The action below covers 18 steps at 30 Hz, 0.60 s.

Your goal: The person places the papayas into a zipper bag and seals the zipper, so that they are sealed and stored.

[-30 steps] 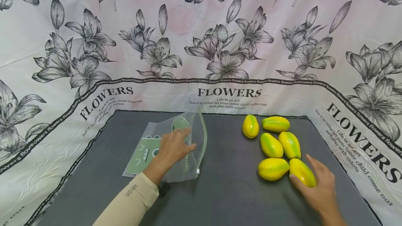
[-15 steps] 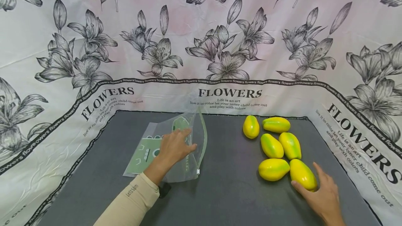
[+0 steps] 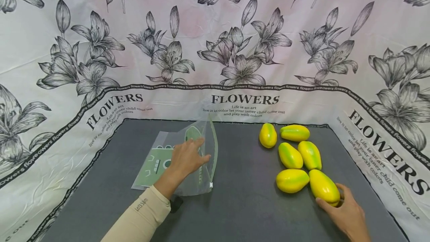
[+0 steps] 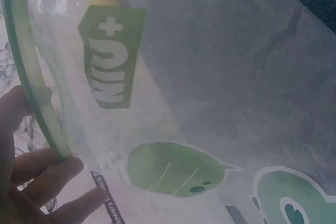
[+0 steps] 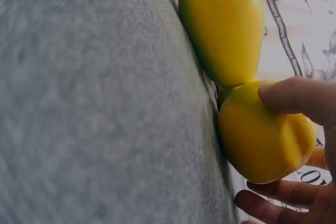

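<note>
On the left of the dark table lies a clear zip bag [image 3: 209, 152] with green prints, its mouth standing apart toward the right. My left hand [image 3: 188, 156] lies over the bag and pinches its rim. Close up in the left wrist view, the fingers [image 4: 55, 179] are at the green zip strip [image 4: 31, 87], one finger showing behind it. At the right, my right hand [image 3: 349, 212] holds the near end of a yellow-green papaya [image 3: 322, 186] between thumb and fingers. In the right wrist view, this papaya [image 5: 262, 135] touches a second papaya [image 5: 223, 24].
Several more papayas, among them one at the back left [image 3: 268, 135] and one at the front left [image 3: 292, 181], lie grouped beyond the held one. A flower-printed cloth [image 3: 245, 109] surrounds the table [image 3: 248, 208] at the back and sides. The bag's white slider [image 3: 211, 185] hangs at its front corner.
My right hand has slid back toward the near end of the papaya and its fingers have drawn in around it. The left hand stays in place; the bag's mouth has shifted slightly left.
</note>
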Available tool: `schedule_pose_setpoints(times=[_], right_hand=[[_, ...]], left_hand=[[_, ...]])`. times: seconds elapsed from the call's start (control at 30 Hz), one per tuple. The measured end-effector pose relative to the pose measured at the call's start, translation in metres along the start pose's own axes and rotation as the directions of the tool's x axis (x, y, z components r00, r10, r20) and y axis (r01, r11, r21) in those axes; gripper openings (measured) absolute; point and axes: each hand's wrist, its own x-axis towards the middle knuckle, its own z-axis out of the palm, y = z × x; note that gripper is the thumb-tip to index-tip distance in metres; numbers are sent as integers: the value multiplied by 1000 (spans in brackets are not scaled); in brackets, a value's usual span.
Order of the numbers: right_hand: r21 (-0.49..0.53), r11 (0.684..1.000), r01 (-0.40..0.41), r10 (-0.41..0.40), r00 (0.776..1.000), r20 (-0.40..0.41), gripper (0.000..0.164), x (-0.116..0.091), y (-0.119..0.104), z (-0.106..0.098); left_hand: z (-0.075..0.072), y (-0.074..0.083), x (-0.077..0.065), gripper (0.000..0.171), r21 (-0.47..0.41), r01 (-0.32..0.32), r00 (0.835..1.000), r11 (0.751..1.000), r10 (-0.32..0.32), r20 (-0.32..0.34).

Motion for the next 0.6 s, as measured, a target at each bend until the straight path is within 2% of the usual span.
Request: schedule_pose_setpoints(times=[0.13,0.23,0.4,0.6], right_hand=[[64,998,-25,27,999,-32,103,-4,0,-3],[144,990,-11,18,999,-44,101,-9,0,-9],[255,961,104,-80,992,-103,92,-17,-12,-20],[345,907,242,-188,965,-185,79,-20,-40,-27]], left_hand=[[1,-1,0,56,0,-13,1000,1000,13,-7],[1,-1,1,56,-10,-22,1000,1000,22,-1],[0,0,2,56,-28,-28,1000,999,28,-4],[-2,1,1,56,-33,-17,1000,999,18,8]])
